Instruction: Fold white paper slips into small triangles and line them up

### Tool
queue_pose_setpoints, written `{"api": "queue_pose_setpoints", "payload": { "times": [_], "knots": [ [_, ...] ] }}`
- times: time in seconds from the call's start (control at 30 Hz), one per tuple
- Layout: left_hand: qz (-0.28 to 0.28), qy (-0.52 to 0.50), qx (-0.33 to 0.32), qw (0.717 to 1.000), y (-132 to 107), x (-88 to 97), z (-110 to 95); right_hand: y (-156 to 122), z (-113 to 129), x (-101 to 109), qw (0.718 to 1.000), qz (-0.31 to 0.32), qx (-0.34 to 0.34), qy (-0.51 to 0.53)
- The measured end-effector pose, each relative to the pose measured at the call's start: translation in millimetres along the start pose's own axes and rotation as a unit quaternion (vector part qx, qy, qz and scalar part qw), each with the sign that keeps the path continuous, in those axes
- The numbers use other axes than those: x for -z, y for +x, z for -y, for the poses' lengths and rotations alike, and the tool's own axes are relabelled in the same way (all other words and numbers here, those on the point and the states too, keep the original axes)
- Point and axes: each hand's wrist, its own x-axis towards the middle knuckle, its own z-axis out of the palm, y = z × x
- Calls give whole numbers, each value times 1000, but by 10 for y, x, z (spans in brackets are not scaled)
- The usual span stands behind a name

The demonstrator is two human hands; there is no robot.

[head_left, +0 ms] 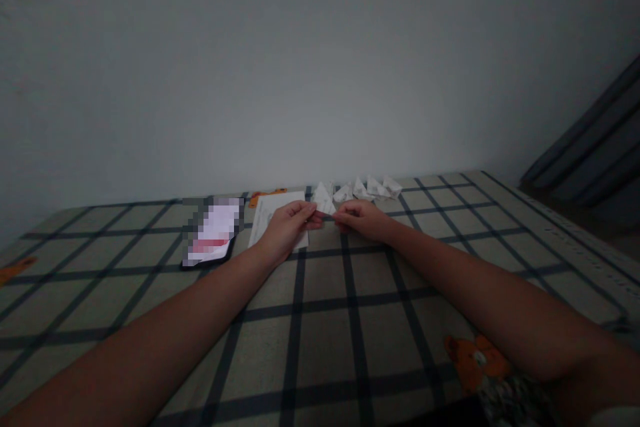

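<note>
Between my hands is a small white folded paper boat (323, 199) with a pointed peak. My left hand (290, 225) pinches its left end between thumb and fingers. At the right end, the fingertips of my right hand (361, 219) are closed on the paper too. Several more folded paper boats (376, 187) stand in a row just behind my right hand, near the wall. Under and behind my left hand lies a white sheet of paper (267, 208), partly covered by that hand.
A phone (213, 232) with a lit, blurred screen lies left of the paper sheet. Everything rests on a checked cloth (320, 340) with orange bear prints. A pale wall (320, 67) rises behind, and a dark striped curtain (595, 140) hangs at the right.
</note>
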Motion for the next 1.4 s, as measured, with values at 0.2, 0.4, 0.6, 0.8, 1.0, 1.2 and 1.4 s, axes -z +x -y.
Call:
{"api": "queue_pose_setpoints", "payload": {
  "times": [0.2, 0.4, 0.6, 0.8, 1.0, 1.2, 1.4],
  "knots": [
    [17, 47, 4, 999, -7, -19, -2, -11, -15, 22, 999, 8, 14, 37],
    [21, 94, -4, 995, -25, -41, -22, -1, -28, 0, 999, 3, 9, 41],
    [47, 177, -1, 983, -48, -41, -55, -6, -32, 22, 1000, 6, 22, -16],
    [52, 205, 4, 977, -71, -50, -88, -14, -27, 30, 999, -14, 18, -25],
    [65, 245, -7, 967, -71, -29, -66, 0, -86, 11, 999, -3, -16, 39],
    [94, 233, -6, 968, -68, -22, -55, 4, -70, -3, 996, -18, -31, 86],
    [103, 235, -3, 967, -68, -32, -59, -6, -15, 28, 999, -34, -7, -8]
  ]
}}
